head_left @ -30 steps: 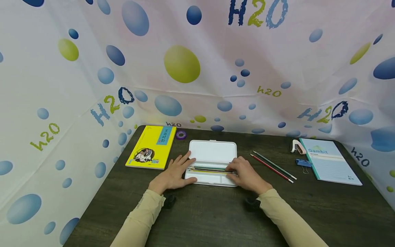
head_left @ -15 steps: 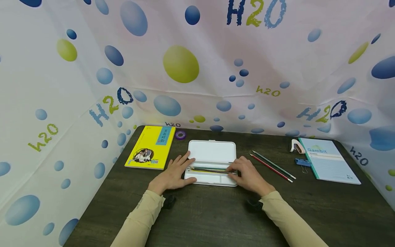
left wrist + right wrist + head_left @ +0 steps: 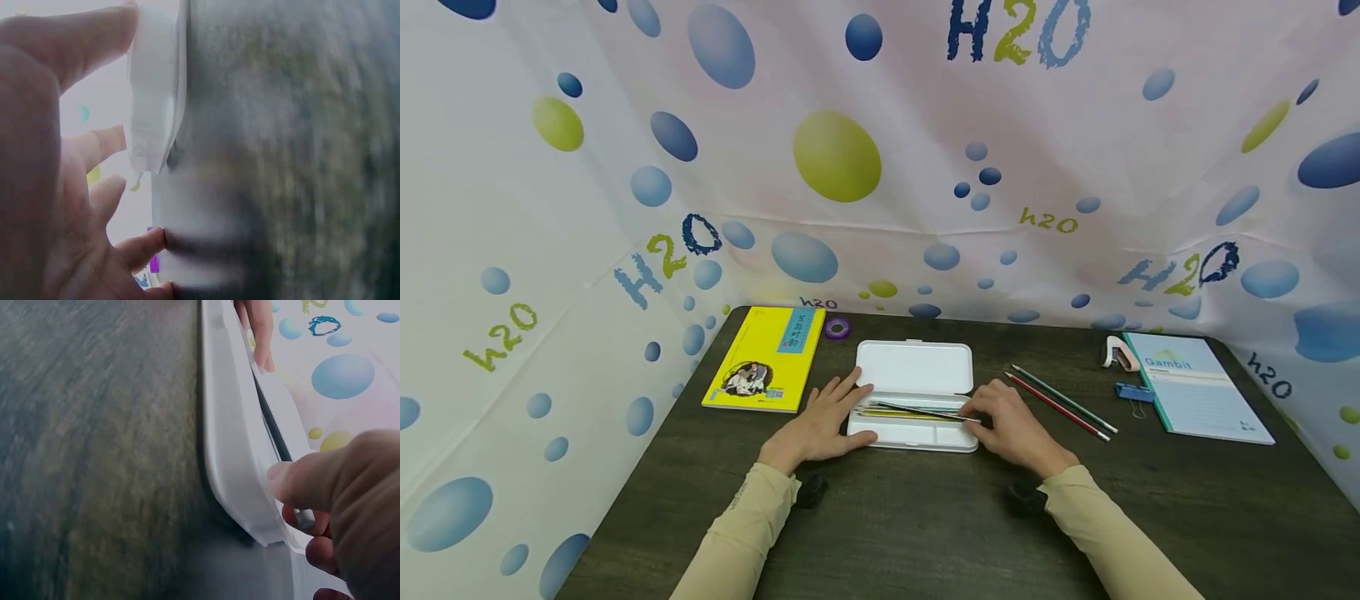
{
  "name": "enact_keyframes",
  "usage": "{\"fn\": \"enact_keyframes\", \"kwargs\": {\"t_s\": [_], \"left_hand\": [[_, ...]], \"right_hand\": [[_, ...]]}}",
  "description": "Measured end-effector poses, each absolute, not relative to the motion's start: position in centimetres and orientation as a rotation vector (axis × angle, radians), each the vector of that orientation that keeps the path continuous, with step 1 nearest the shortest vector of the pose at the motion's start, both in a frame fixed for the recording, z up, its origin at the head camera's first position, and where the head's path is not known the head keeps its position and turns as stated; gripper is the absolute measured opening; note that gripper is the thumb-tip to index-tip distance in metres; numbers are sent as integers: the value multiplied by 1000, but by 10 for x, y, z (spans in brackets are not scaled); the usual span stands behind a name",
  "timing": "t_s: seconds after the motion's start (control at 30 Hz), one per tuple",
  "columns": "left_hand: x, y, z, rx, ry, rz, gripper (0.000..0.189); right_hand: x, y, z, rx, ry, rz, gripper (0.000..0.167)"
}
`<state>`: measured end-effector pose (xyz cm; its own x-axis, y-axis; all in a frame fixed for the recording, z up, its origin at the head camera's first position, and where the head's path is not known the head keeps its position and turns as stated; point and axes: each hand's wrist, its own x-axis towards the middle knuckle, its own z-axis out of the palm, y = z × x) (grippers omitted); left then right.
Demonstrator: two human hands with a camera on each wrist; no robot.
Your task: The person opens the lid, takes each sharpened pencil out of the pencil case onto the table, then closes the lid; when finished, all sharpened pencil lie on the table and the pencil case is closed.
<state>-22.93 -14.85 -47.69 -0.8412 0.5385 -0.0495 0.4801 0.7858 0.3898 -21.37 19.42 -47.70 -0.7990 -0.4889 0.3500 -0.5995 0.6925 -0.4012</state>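
A white pencil case (image 3: pixel 914 368) lies open on the dark table, its lid folded back. Several pencils (image 3: pixel 887 414) lie along its tray. My left hand (image 3: pixel 822 423) rests with spread fingers over the case's left end, thumb at the front edge. At the right end, my right hand (image 3: pixel 1009 427) pinches a dark pencil (image 3: pixel 928 412) near its tip end, between thumb and forefinger. That pencil slants across the others, its right end at the rim. The right wrist view shows the pencil's pale end (image 3: pixel 305 518) poking out by the fingers.
Right of the case lie a red pencil (image 3: pixel 1060 407) and a green pencil (image 3: pixel 1067 398). Farther right are a blue binder clip (image 3: pixel 1133 392), a white and pink stapler-like item (image 3: pixel 1120 353) and a notebook (image 3: pixel 1202 392). A yellow book (image 3: pixel 767 358) and purple tape roll (image 3: pixel 837 327) are left.
My right hand has shifted slightly right, drawing the dark pencil's end toward the case's right rim, so it now slants over the others. The left hand stays in place.
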Motion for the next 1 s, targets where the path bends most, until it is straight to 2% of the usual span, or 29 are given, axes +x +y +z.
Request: {"fn": "enact_keyframes", "kwargs": {"t_s": [0.37,0.67,1.0], "left_hand": [[-229,-148,-476,809,2816,568,82],[-231,-147,-477,814,2816,546,83],[-232,-148,-475,806,2812,546,83]], "right_hand": [[-206,220,-480,796,-2619,877,15],[-189,256,-481,545,-2680,957,11],[-170,312,-478,272,-2635,850,7]]}}
